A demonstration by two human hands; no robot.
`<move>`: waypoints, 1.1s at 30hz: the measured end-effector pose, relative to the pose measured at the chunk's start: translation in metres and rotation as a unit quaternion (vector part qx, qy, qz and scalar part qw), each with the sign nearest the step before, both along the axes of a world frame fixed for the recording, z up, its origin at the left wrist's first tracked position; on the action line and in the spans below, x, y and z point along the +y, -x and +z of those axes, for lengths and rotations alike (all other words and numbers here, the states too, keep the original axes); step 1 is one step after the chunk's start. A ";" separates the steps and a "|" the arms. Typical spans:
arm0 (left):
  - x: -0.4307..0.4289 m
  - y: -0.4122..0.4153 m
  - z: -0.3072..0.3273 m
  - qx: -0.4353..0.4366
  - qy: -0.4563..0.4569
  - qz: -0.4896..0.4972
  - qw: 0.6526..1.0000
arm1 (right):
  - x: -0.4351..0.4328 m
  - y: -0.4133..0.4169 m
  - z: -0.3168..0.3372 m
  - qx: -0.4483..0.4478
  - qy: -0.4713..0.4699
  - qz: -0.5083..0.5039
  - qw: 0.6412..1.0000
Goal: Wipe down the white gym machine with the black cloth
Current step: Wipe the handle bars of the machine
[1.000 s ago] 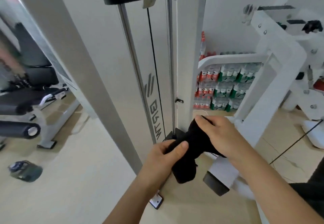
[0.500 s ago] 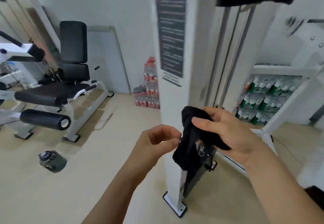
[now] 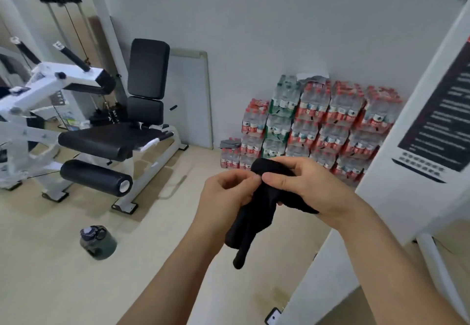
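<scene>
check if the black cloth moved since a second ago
Yes. The black cloth is now left of the white machine column, no longer in front of it.

Lettering on machine placard illegible.

Bright, flat indoor light, direction hard to tell. Soft shadows on the floor under the bench. Wide-angle bend: white machine column leans hard at the right edge. Motion blur smears its label, text unreadable; jug soft too. Exposure crushes the black cloth to solid black, detail lost. Sharpest: left hand and right hand, evenly lit.
</scene>
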State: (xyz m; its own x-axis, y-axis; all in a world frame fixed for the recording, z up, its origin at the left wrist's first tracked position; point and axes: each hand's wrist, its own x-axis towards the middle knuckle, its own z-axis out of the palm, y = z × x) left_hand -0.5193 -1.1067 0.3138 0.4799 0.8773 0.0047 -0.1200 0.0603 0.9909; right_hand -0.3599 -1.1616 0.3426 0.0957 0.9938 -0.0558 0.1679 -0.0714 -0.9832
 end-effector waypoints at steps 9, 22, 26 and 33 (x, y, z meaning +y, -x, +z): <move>0.138 -0.033 0.015 0.068 -0.077 0.058 0.993 | 0.103 -0.039 -0.012 -0.243 0.065 0.017 0.968; 0.322 -0.137 0.012 0.206 -0.089 -0.426 0.876 | 0.234 -0.138 -0.008 0.100 -0.102 -0.267 0.953; 0.365 -0.174 -0.041 0.326 -0.168 -0.486 0.793 | 0.269 -0.190 0.003 0.048 -0.130 -0.413 0.900; 0.456 -0.250 -0.091 0.211 -0.001 -0.342 0.916 | 0.289 -0.293 -0.032 -0.200 0.084 -0.507 0.834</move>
State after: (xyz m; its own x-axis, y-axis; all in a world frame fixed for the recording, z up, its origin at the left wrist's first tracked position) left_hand -0.2693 -0.6509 0.2227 0.8771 0.3705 -0.3055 0.3379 -0.0241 0.9409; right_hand -0.0666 -0.8722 0.3101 0.9266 0.3723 0.0527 0.2505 -0.5068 -0.8249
